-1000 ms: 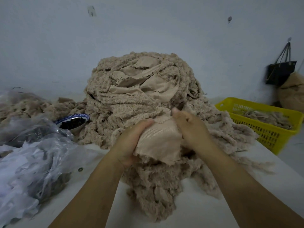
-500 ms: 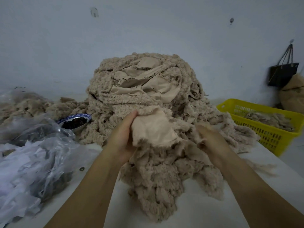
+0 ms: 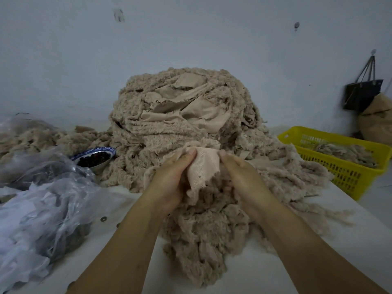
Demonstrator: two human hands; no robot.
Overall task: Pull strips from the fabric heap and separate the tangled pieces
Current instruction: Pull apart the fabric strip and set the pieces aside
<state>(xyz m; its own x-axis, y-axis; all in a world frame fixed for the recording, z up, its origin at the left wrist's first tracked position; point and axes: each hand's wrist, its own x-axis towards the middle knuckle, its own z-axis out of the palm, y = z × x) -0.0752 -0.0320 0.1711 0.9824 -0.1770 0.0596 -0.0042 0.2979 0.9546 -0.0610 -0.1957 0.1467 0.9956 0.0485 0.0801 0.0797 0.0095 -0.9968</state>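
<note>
Left hand [image 3: 169, 179]: fingers [image 3: 187, 155] pinch left edge of strip [image 3: 204, 166];
Right hand [image 3: 244, 179]: fingers pinch its right edge;
Strip: between the fingers; buried in fabric heap [image 3: 180, 115] just beyond them;
Risk: sharp pull may drag tangled neighbours along, or slump heap onto bowl [image 3: 95, 159] left of fingers.

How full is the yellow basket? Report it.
Partly filled: the yellow basket holds a loose layer of beige fabric strips, and its far inner wall shows bare above them.

Bare left forearm [image 3: 127, 240], bare right forearm [image 3: 307, 247], bare left grip [image 3: 169, 181], bare right grip [image 3: 244, 179], short plain thumbnails [image 3: 192, 152]
</note>
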